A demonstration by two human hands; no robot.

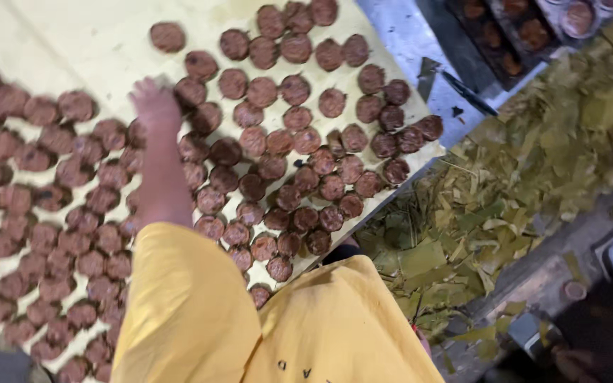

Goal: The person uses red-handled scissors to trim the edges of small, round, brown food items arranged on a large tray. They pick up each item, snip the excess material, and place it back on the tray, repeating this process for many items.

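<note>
Reaching toward the upper left of the frame, the left hand (pixel 154 106) hovers blurred over brown round cakes (pixel 190 91) just right of it on the pale tabletop (pixel 101 42), finger spread unreadable; the right hand is unseen.

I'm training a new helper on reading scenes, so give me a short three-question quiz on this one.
1. True or false: the round brown cakes lie on a pale yellow sheet.
2. What is heaped right of the sheet? A. green leaves B. stones C. cloth
3. The outstretched hand belongs to an arm in a sleeve of which colour?

Key: 1 true. 2 A, the green leaves. 3 yellow.
</note>
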